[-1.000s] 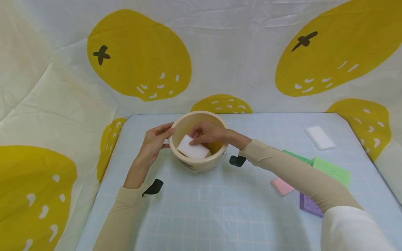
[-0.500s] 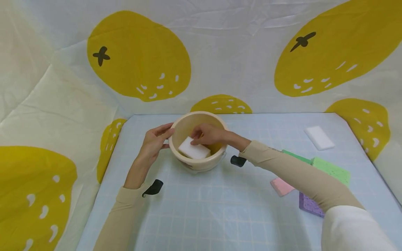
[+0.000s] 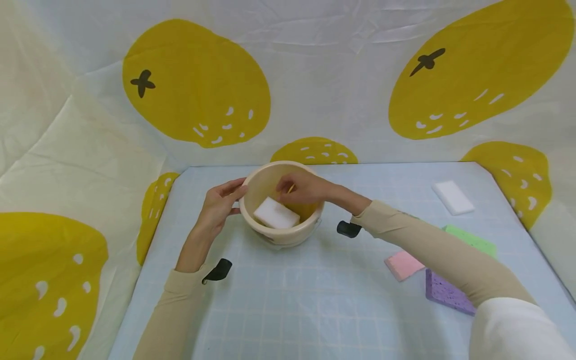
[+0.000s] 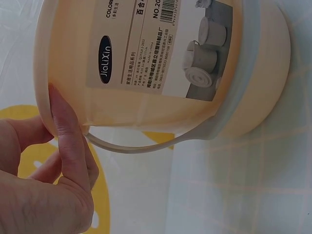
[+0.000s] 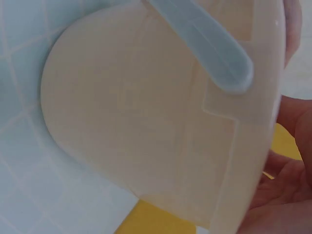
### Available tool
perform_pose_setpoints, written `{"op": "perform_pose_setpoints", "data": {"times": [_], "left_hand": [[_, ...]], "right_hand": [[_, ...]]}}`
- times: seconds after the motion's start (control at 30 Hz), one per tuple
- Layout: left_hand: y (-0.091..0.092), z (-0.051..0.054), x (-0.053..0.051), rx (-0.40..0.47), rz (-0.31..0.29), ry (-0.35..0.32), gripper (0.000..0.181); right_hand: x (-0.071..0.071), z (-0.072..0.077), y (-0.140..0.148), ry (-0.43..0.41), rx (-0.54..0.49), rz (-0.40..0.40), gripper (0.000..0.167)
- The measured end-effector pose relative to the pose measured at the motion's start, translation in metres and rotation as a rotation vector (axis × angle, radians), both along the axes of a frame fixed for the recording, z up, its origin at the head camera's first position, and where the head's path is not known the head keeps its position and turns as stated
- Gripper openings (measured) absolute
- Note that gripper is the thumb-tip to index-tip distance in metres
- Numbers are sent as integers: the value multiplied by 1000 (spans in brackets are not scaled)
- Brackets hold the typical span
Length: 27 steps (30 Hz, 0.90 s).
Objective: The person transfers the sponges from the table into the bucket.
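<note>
A cream plastic bucket point(image 3: 292, 235) stands upright near the table's back edge. My left hand point(image 3: 218, 202) grips its rim on the left side, thumb and fingers on either side of the wall in the left wrist view. Inside the bucket lies a white sponge point(image 3: 276, 213), tilted. Just above and to the right of that sponge, my right hand point(image 3: 308, 190) reaches over the bucket's right rim, fingers loosely bent with nothing seen between them. The bucket's bottom is mostly hidden by the sponge and hand. In the left wrist view, the bucket's handle point(image 4: 131, 147) hangs below its printed label point(image 4: 161, 48).
To the right lie a pink sponge point(image 3: 405, 265), a purple sponge point(image 3: 450, 292) and a light green sponge point(image 3: 470, 240), partly under the right forearm. Another white sponge point(image 3: 453, 197) lies farther back. A lemon-printed curtain point(image 3: 333, 85) surrounds the table point(image 3: 306, 300).
My right hand has let go of the white sponge, which now rests in the bucket, and has risen slightly up and to the right. My left hand keeps hold of the rim.
</note>
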<state>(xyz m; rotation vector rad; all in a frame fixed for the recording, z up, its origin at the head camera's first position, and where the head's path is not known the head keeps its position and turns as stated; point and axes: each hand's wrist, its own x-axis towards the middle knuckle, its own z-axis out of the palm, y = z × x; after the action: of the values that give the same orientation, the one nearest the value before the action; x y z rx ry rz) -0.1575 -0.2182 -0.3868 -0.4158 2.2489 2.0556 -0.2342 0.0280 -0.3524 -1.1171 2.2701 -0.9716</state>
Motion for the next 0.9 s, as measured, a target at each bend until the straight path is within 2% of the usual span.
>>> {"op": "perform_pose_setpoints", "data": {"times": [0.3,0.7,0.9], "left_hand": [[0,1,0,-10,5,-8,42],[0,0,0,-38,9,-16,43],[1,1,0,-39,12,-17,43]], "right_hand": [[2,10,15,-26,25,-61,31],[4,18,43,-8,-120,-52,28],[5,20,59,-6,-156,-77,25]]}}
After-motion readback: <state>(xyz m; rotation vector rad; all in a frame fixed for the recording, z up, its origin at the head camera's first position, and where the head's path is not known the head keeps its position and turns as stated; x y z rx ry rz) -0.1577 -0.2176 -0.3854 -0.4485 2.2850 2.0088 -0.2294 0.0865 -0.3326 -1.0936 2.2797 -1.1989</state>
